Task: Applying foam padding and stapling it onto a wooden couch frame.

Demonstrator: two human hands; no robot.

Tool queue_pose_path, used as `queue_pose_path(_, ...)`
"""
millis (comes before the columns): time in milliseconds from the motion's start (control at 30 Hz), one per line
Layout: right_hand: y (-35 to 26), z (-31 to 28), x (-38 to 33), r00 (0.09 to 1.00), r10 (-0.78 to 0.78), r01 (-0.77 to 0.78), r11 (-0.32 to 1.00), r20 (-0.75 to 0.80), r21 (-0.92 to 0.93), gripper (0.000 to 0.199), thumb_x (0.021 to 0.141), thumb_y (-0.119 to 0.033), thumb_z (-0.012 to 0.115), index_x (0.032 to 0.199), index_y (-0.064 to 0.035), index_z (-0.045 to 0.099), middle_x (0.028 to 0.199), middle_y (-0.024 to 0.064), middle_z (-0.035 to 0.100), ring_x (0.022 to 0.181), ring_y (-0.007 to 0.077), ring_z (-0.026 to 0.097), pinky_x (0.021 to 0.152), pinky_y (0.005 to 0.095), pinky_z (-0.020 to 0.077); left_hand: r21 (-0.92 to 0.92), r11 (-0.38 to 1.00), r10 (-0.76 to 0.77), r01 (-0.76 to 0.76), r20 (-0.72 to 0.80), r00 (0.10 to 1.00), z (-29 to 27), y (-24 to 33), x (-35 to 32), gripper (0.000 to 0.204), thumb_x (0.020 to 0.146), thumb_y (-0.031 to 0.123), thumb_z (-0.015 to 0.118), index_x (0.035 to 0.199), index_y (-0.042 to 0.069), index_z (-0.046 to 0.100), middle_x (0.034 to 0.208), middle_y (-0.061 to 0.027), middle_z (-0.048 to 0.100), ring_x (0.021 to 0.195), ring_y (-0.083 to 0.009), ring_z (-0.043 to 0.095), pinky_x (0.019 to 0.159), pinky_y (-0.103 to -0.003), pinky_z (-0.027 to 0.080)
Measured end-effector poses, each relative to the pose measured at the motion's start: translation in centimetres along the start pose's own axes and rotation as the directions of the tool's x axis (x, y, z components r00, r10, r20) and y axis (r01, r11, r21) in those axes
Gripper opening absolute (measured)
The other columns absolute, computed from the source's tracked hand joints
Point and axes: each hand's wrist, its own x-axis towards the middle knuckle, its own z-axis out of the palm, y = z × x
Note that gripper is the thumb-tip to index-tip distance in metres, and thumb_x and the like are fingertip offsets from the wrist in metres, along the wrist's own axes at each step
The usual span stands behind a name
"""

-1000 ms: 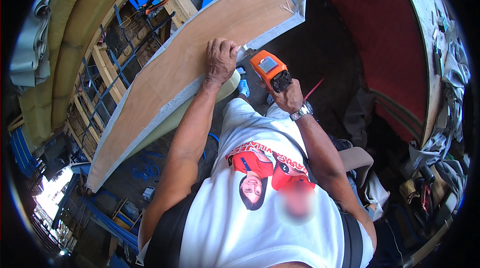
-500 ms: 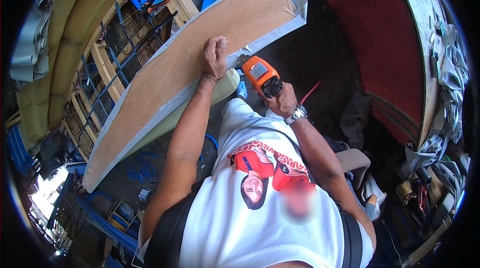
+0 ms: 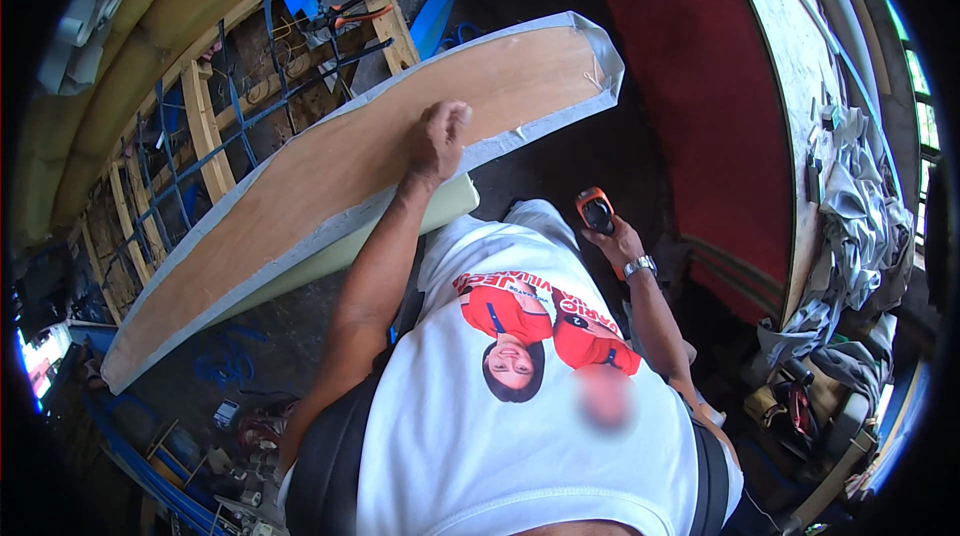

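Note:
A long curved wooden panel [image 3: 330,171], edged with pale grey fabric [image 3: 540,131] folded over its rim, slants across from lower left to upper right. My left hand [image 3: 440,141] rests on its bare wood with curled fingers; anything inside them is hidden. Off to the right of the panel, apart from it, my right hand [image 3: 618,244] grips an orange and black staple gun [image 3: 595,208]. A tuft of loose white thread [image 3: 597,71] shows at the panel's far right end. Beneath the panel sits a pale green padded piece [image 3: 330,254].
At the left stands a wooden frame [image 3: 205,131] crossed by dark blue straps, with orange-handled pliers [image 3: 345,14] on it. A large red upholstered piece [image 3: 700,116] rises at the right, beside crumpled grey fabric [image 3: 855,226]. Tools and scraps [image 3: 800,406] lie at lower right.
My right hand has drawn the staple gun away from the panel's edge, to the right and nearer me. My left hand stays on the panel. The view has shifted a little.

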Motion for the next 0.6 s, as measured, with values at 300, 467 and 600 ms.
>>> queue_pose_path(300,10.1,-0.2,0.6,0.903,0.413,-0.424,0.901,0.113,0.092,0.055,0.088,-0.052,0.071,0.100,0.0007,0.070,0.082,0.0132,0.073,0.076,0.0273,0.072,0.072,0.0405,0.0556,0.620,0.742,0.122,-0.254,0.247,0.961,3.0,3.0,-3.9,0.071,0.080,0.034,0.080,0.142,0.012,0.053,0.160,-0.0108,0.036,0.146,-0.0311,0.033,0.112,-0.050,0.034)
queue_pose_path(467,13.3,-4.3,3.6,0.923,0.353,-0.377,0.910,0.157,0.173,0.053,0.088,-0.052,0.071,0.099,0.0004,0.069,0.081,0.0127,0.072,0.074,0.0267,0.071,0.071,0.0404,0.0556,0.417,0.908,-0.038,0.042,-0.018,0.999,3.8,3.2,-4.8,0.031,0.096,0.032,0.063,0.115,0.007,0.065,0.126,-0.0116,0.064,0.118,-0.0274,0.059,0.096,-0.043,0.048)
queue_pose_path(600,15.3,-8.7,8.6,0.938,0.296,-0.330,0.921,0.178,0.208,0.052,0.088,-0.051,0.071,0.098,0.0001,0.069,0.080,0.0122,0.072,0.073,0.0262,0.071,0.070,0.0403,0.0556,-0.276,0.799,-0.540,0.535,0.065,0.839,9.7,4.0,-9.6,0.037,0.108,0.031,0.047,0.093,0.002,0.063,0.085,-0.0101,0.070,0.080,-0.0207,0.068,0.077,-0.037,0.054)
